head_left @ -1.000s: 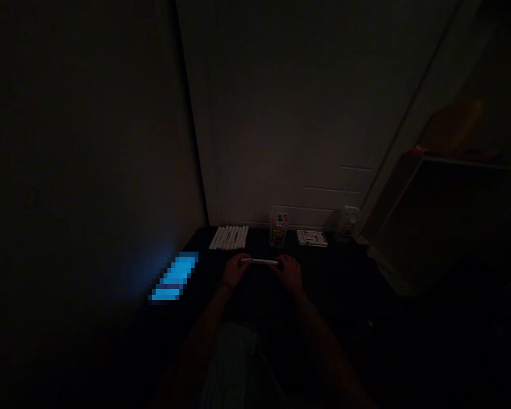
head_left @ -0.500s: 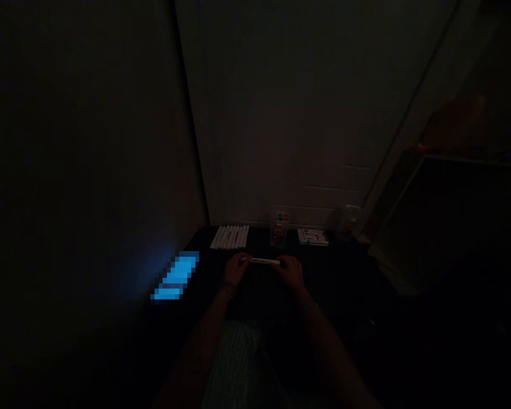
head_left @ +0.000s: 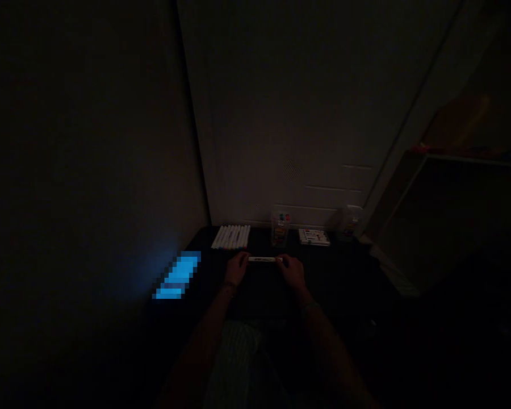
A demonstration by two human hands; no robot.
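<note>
On the dark surface (head_left: 336,278), a clear box (head_left: 280,232) shows green and red ends inside; your left hand (head_left: 237,268) and right hand (head_left: 293,272) pinch a white marker (head_left: 262,259).

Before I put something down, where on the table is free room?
Right of the right hand and between the forearms, the table looks bare, though it is dim. The back edge is crowded: marker row, two clear containers, white pack.

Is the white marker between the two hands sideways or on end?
Sideways: the white marker stretches nearly level across the head view, from the left hand to the right hand.
</note>
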